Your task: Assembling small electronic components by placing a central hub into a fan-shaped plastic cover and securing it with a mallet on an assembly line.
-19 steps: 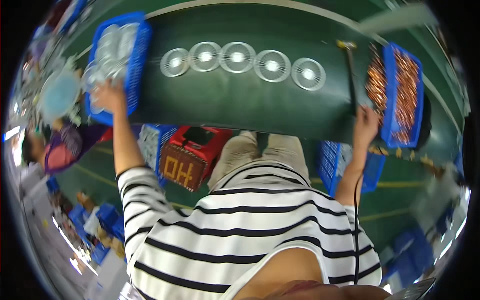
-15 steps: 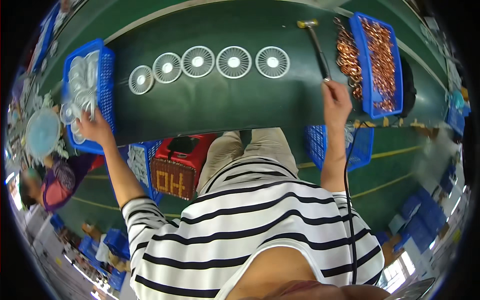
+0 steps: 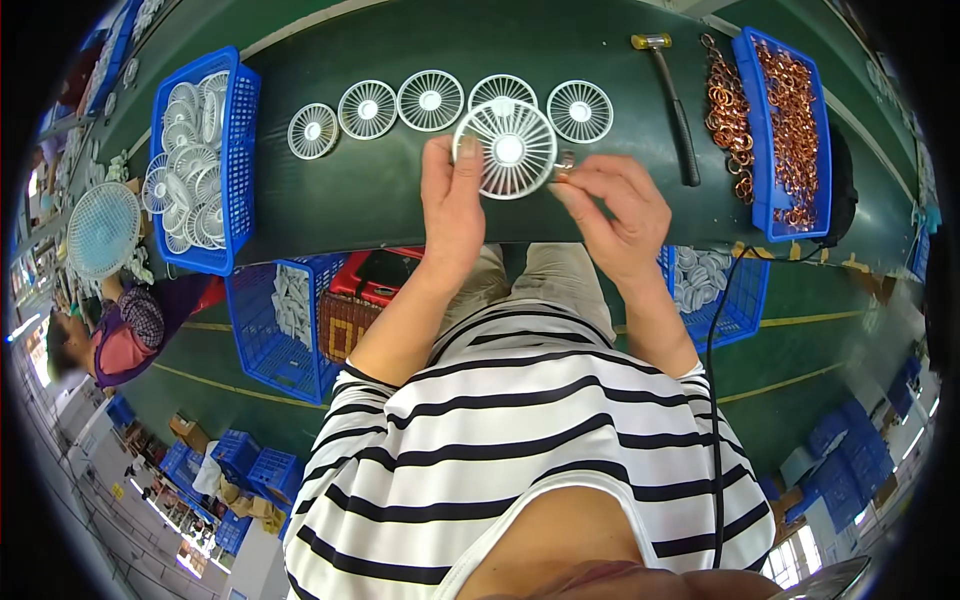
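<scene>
My left hand [image 3: 455, 205] is closed on the left rim of a white spoked disc [image 3: 530, 170], thumb on its face, holding it above the table. At the disc's right edge, my right hand [image 3: 620, 205] pinches a small shiny coppery piece [image 3: 567, 160]; its exact shape is unclear. Several similar spoked discs [image 3: 367, 110] lie in a row behind, one partly covered by the held disc. To the right rests a hammer [image 3: 675, 105] with a yellowish head and dark handle, touched by neither hand.
A blue basket [image 3: 243, 150] of white discs stands at the left. At the right are a pile of copper rings [image 3: 730, 110] and a blue bin [image 3: 758, 165] full of them. Baskets stand below the table edge; a black cable [image 3: 712, 400] hangs at my right. Another person [image 3: 130, 330] is at far left.
My left hand has left the basket and brought a disc to the middle. My right hand has come away from the hammer handle and moved beside the disc with the small piece. The view has shifted slightly.
</scene>
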`<action>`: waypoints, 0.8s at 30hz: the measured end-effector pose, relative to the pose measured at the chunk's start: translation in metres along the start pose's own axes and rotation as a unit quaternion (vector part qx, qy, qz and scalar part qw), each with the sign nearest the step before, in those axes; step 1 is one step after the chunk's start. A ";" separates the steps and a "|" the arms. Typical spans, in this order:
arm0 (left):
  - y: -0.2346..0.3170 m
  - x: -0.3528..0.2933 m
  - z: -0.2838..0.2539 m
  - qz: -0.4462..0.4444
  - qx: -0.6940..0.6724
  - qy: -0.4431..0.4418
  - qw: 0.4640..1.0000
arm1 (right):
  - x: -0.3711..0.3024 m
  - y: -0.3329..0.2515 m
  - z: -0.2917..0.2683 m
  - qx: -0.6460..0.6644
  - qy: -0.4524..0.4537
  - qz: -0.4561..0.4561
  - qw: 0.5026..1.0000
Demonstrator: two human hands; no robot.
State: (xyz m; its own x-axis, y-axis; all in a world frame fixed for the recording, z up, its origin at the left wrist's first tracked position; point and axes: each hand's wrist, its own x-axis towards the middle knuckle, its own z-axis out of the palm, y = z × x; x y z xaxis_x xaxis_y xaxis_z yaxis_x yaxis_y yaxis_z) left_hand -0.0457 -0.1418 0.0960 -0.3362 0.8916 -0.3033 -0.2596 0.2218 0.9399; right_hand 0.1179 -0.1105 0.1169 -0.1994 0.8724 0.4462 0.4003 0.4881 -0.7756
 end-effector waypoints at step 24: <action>-0.007 -0.021 0.017 -0.225 -0.136 -0.186 0.947 | -0.014 0.037 -0.027 0.018 -0.219 -0.015 0.976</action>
State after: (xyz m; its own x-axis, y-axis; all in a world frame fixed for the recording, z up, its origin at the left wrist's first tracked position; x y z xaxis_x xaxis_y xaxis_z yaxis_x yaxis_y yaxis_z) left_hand -0.0212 -0.1552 0.0987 0.1932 0.8196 -0.5393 -0.5407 0.5476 0.6386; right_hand 0.1598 -0.1054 0.0934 -0.5759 0.7810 0.2415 0.3581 0.5066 -0.7843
